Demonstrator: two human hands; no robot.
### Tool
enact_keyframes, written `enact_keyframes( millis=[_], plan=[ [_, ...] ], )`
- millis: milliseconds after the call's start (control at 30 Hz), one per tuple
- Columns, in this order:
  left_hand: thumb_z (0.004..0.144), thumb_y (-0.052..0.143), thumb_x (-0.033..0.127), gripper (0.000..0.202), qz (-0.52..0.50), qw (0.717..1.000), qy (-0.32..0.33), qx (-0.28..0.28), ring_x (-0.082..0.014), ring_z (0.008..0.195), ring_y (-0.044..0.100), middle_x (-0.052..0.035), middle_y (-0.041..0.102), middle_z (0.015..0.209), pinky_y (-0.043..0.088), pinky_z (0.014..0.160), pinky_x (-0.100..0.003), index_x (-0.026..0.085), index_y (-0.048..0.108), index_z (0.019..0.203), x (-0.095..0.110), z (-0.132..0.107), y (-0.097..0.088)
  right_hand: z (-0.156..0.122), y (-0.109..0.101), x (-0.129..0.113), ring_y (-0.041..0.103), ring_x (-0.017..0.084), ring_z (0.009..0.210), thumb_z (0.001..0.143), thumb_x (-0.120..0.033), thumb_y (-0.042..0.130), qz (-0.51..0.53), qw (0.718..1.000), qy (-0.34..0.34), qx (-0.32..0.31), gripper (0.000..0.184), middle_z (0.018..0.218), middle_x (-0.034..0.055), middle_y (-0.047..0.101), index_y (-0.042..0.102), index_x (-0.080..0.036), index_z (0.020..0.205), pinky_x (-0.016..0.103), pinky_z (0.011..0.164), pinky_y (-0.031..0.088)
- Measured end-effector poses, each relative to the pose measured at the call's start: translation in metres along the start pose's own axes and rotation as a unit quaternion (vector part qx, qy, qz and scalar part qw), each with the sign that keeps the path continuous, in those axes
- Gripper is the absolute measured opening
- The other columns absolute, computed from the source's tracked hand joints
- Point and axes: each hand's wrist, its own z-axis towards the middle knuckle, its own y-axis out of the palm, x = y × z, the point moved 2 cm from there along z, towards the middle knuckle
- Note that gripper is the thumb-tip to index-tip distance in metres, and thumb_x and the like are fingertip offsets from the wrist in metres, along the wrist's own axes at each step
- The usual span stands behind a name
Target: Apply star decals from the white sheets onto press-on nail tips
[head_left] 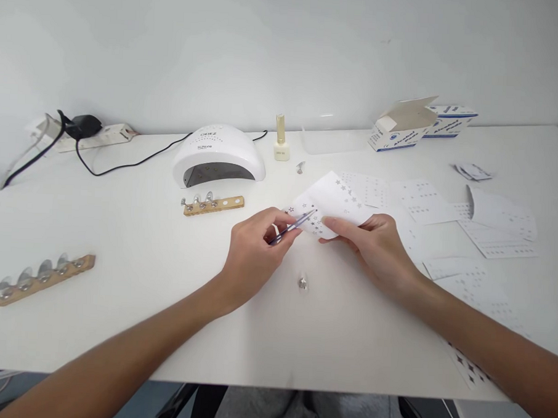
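My left hand point(258, 251) is closed around a pair of tweezers point(285, 232), whose tips touch a white sticker sheet point(332, 196) printed with silver stars. Pinched between thumb and fingers, the sheet's near edge is in my right hand point(367, 240). The sheet is tilted above the table. Below it on the table lies a small clear nail tip point(303, 283) with a silver star on it. Another nail tip point(300, 167) lies farther back.
A white nail lamp point(219, 148) stands behind a wooden nail stand point(214, 206). A longer stand point(47, 279) with several clear tips is at left. A polish bottle point(281, 138), alcohol pad boxes point(403, 128) and an extension strip point(104, 138) line the back. Sticker sheets point(500, 222) spread right.
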Motion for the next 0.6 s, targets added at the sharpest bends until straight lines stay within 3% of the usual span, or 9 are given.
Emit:
enact_keyframes(
  millis=[333, 600],
  plan=[
    [0.082, 0.068, 0.024, 0.003, 0.003, 1.000, -0.004, -0.007, -0.0033, 0.047, 0.044, 0.0048, 0.061, 0.066, 0.035, 0.046, -0.020, 0.021, 0.065, 0.082, 0.0017, -0.0005, -0.0009, -0.0004, 0.0001, -0.0007, 0.064, 0.019, 0.055, 0.071, -0.046, 0.077, -0.023, 1.000, -0.015, 0.009, 0.029, 0.057, 0.0057, 0.069, 0.072, -0.020, 0.059, 0.028, 0.047, 0.048],
    [0.082, 0.066, 0.021, 0.004, -0.005, 1.000, -0.024, -0.014, -0.0030, 0.046, 0.040, 0.0056, 0.059, 0.063, 0.033, 0.045, -0.019, 0.021, 0.064, 0.079, 0.0028, -0.0008, 0.0001, -0.0033, 0.0018, -0.0024, 0.055, 0.013, 0.045, 0.072, -0.043, 0.077, -0.030, 0.999, -0.018, 0.022, 0.024, 0.045, -0.0004, 0.060, 0.075, -0.021, 0.061, 0.025, 0.042, 0.039]
  ],
)
